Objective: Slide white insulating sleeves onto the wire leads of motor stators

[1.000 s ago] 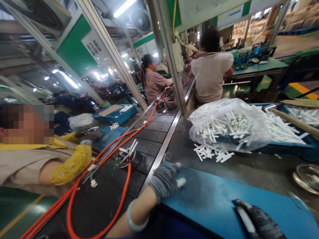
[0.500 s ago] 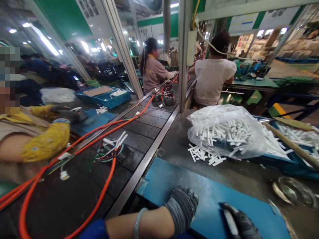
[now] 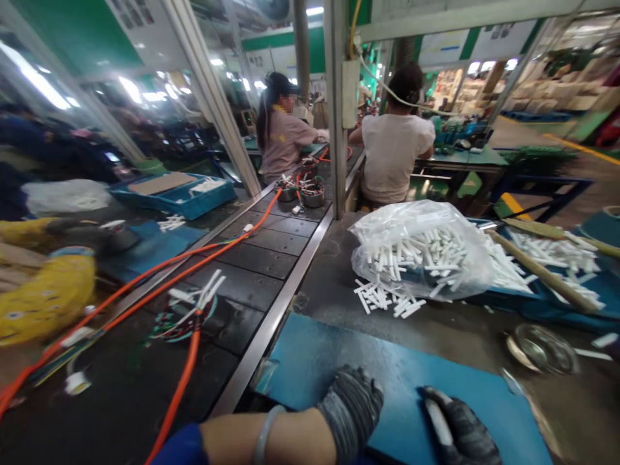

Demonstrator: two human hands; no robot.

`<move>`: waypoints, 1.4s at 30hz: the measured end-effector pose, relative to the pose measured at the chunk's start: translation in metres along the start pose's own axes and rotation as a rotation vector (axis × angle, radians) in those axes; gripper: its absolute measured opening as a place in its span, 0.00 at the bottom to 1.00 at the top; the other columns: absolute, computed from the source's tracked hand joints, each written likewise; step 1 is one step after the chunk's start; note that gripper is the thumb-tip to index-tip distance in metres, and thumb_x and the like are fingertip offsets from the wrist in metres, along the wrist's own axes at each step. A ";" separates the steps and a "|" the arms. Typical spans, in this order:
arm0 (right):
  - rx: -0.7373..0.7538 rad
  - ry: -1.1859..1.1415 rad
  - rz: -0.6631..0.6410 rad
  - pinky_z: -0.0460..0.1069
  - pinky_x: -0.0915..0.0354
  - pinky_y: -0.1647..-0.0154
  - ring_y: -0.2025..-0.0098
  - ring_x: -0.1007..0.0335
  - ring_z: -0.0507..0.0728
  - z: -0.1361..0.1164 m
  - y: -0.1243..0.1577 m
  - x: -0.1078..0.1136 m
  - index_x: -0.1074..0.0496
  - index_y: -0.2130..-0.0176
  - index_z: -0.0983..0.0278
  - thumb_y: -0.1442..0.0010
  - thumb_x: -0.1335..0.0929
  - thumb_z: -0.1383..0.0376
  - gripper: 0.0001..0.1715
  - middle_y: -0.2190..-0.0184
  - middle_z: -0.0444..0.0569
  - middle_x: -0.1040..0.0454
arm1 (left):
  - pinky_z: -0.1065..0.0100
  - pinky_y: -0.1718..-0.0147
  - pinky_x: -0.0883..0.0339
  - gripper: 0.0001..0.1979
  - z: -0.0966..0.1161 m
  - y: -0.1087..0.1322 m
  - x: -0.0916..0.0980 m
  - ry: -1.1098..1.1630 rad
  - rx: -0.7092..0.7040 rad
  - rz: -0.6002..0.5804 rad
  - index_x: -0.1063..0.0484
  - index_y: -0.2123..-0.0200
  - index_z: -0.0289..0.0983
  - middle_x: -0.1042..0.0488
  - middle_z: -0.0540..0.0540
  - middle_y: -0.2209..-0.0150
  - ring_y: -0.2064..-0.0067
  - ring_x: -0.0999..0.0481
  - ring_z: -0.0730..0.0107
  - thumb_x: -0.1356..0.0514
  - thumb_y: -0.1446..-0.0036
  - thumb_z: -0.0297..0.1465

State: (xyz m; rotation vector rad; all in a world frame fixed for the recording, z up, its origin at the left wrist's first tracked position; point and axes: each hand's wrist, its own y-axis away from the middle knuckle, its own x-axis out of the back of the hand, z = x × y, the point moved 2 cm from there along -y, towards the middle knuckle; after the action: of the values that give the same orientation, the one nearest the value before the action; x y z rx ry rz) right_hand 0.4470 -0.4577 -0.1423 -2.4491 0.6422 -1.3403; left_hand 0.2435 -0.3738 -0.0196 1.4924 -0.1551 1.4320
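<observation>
1. Left hand [image 3: 351, 407]: fingers curled, hold unclear, by the blue mat [image 3: 404, 381]'s near edge.
2. Right hand [image 3: 462, 426]: fingers bent, hold unclear; bare mat between hands.
3. Loose white tubes [image 3: 409, 307] lie beyond its far edge.

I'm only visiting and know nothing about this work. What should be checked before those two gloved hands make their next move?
1. Hands covered: ok; left hand and right hand are both gloved.
2. Hands over the blue mat: ok, and they are apart.
3. Left hand empty: cannot tell; its fingers curl out of sight.
4. Right hand empty: cannot tell; the pale strip along it could be glove or a held piece.
5. Orange cable off the mat: ok; it lies to the left.
6. White pieces all inside the bag: not ok; loose pieces lie beside it.
</observation>
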 end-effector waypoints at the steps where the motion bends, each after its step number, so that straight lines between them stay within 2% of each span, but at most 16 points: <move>1: 0.021 0.009 -0.014 0.52 0.23 0.58 0.64 0.20 0.60 -0.002 -0.003 0.002 0.18 0.58 0.58 0.31 0.40 0.44 0.30 0.65 0.49 0.17 | 0.40 0.43 0.33 0.26 -0.001 0.002 0.001 0.024 0.001 -0.012 0.37 0.34 0.26 0.38 0.21 0.36 0.34 0.34 0.38 0.47 0.32 0.30; 4: 0.082 0.033 -0.027 0.49 0.23 0.57 0.63 0.19 0.57 -0.008 -0.009 0.008 0.18 0.57 0.59 0.30 0.39 0.46 0.28 0.64 0.48 0.17 | 0.39 0.39 0.38 0.32 -0.009 0.003 -0.004 0.051 -0.003 -0.051 0.40 0.32 0.28 0.44 0.21 0.33 0.33 0.37 0.36 0.41 0.34 0.37; 6: 0.110 0.051 0.018 0.48 0.24 0.56 0.63 0.19 0.56 -0.010 -0.010 0.010 0.19 0.57 0.60 0.29 0.39 0.49 0.26 0.63 0.47 0.17 | 0.39 0.37 0.40 0.36 -0.015 -0.001 -0.012 0.041 -0.016 -0.061 0.42 0.31 0.30 0.46 0.22 0.32 0.33 0.38 0.35 0.39 0.36 0.41; 12: 0.188 0.086 0.079 0.46 0.25 0.56 0.63 0.19 0.54 -0.012 -0.011 0.011 0.20 0.56 0.61 0.28 0.38 0.53 0.21 0.63 0.46 0.17 | 0.39 0.37 0.41 0.38 -0.020 -0.013 -0.030 0.008 -0.041 -0.036 0.43 0.30 0.31 0.46 0.22 0.31 0.33 0.38 0.35 0.37 0.37 0.43; 19: 0.173 0.080 0.068 0.47 0.24 0.57 0.62 0.19 0.54 -0.014 -0.011 0.012 0.20 0.56 0.61 0.28 0.39 0.53 0.22 0.63 0.46 0.17 | 0.41 0.37 0.41 0.39 -0.021 -0.013 -0.024 -0.010 -0.056 -0.055 0.41 0.31 0.31 0.43 0.21 0.32 0.33 0.37 0.36 0.38 0.38 0.46; 25: 0.125 0.040 0.044 0.49 0.24 0.55 0.61 0.19 0.56 -0.006 -0.004 0.006 0.19 0.55 0.60 0.29 0.38 0.52 0.22 0.61 0.48 0.17 | 0.41 0.39 0.38 0.38 -0.021 -0.013 -0.026 -0.005 -0.063 -0.005 0.39 0.32 0.32 0.40 0.22 0.34 0.34 0.35 0.37 0.36 0.39 0.45; 30: 0.100 0.051 0.033 0.50 0.24 0.52 0.59 0.19 0.57 -0.004 -0.001 0.005 0.19 0.54 0.60 0.29 0.38 0.52 0.22 0.60 0.49 0.17 | 0.40 0.38 0.39 0.39 -0.023 -0.014 -0.028 0.016 -0.066 -0.014 0.40 0.32 0.31 0.40 0.22 0.34 0.33 0.36 0.38 0.36 0.39 0.45; 42: 0.139 0.073 0.060 0.49 0.24 0.56 0.61 0.19 0.56 -0.007 -0.004 0.006 0.20 0.56 0.61 0.28 0.39 0.52 0.24 0.62 0.48 0.17 | 0.44 0.36 0.41 0.38 -0.022 -0.010 -0.021 -0.024 -0.068 -0.038 0.41 0.31 0.32 0.42 0.25 0.32 0.33 0.36 0.41 0.38 0.38 0.46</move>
State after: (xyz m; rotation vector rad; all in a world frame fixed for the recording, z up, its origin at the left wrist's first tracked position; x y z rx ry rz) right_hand 0.4450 -0.4575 -0.1321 -2.2637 0.6132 -1.4064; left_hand 0.2303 -0.3645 -0.0467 1.4497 -0.1875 1.3655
